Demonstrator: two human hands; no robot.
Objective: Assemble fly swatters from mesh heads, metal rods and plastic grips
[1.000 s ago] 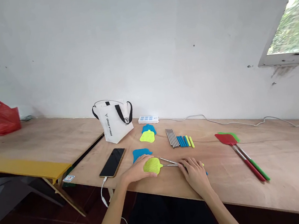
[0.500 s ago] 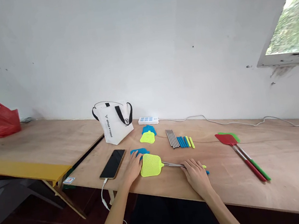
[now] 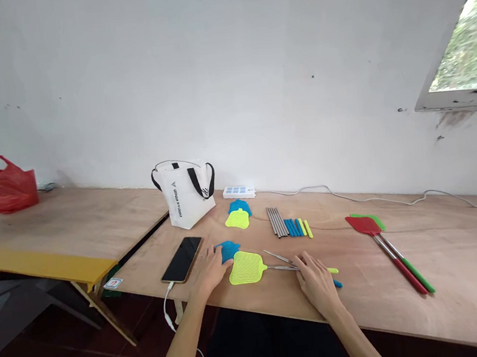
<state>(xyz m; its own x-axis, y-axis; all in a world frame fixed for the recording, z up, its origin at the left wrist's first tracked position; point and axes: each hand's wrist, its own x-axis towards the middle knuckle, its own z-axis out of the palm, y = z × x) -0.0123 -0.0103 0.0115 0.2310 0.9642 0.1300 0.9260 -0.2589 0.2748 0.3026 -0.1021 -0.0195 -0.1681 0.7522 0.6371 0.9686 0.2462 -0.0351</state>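
Observation:
A yellow-green fly swatter lies on the wooden table, its mesh head to the left and metal rod running right. My right hand rests flat over the rod near its handle end, fingers stretched out. A second rod with a blue tip lies under that hand. My left hand lies flat with fingers spread on a blue swatter head, just left of the yellow-green head.
A phone on a cable lies left of my left hand. Behind stand a white tote bag, a power strip, two loose swatter heads, several rods and handle grips. Red and green finished swatters lie right. Red plastic bag far left.
My left hand has slid off the yellow-green head leftward onto the blue head. The yellow-green swatter now lies flat and uncovered. My right hand stays on the rod.

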